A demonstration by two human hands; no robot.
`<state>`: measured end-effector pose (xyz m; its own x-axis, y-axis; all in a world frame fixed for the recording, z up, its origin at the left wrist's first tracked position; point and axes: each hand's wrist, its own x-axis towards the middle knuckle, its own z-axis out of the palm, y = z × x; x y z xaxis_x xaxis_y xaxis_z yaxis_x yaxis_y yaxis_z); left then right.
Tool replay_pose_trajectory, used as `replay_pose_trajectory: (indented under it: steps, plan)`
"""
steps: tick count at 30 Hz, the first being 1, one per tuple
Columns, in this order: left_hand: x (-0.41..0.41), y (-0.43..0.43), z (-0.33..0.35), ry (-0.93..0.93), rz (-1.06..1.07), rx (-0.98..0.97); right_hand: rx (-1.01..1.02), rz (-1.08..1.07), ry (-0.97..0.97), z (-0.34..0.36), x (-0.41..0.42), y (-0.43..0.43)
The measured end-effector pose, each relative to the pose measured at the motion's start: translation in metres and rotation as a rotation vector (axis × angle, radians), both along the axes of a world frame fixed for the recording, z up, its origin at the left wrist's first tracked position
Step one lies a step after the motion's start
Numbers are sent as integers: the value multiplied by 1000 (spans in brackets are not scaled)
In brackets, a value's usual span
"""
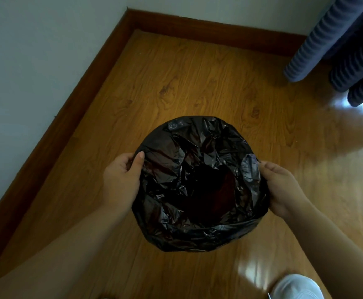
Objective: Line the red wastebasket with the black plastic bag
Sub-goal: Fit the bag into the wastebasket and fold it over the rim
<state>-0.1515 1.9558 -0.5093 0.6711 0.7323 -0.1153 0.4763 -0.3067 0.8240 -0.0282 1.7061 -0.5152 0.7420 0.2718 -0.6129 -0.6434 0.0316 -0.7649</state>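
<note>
The black plastic bag (176,152) is spread over a round wastebasket standing on the wooden floor, and covers its rim all around. A dark red patch of the wastebasket's inside (228,190) shows through the bag's open middle. My left hand (123,178) grips the bag at the left rim, thumb on top. At the right rim, my right hand (282,186) holds the bag's edge with curled fingers. The wastebasket's outer wall is hidden under the plastic.
A wooden baseboard (72,100) and white walls form a corner to the left and behind. Dark blue pleated curtains (338,39) hang at the upper right. A white shoe (297,288) shows at the bottom right.
</note>
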Motion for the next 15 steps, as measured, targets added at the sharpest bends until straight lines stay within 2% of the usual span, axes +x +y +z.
replay_pose_trajectory:
  steps: [3, 5, 7, 9, 12, 13, 15]
  plan:
    - [4, -2, -2, -5, 21, 4, -95, 3, -26, -4, 1, 1]
    - [8, -3, -4, -12, 41, -4, -161, -38, -122, -2, 5, 0]
    - [13, -3, -3, -1, 45, -5, -327, -112, -325, 5, 10, -3]
    - [18, -2, -3, -5, 31, -2, -495, -154, -618, 20, 9, -2]
    - [22, -3, -3, -16, 15, -28, -568, 17, -1069, 43, -1, 7]
    - [22, -4, -3, -16, 8, -43, -537, 119, -1167, 48, -6, 11]
    - [18, -5, -2, 3, -8, -72, -461, 358, -1245, 53, -17, 19]
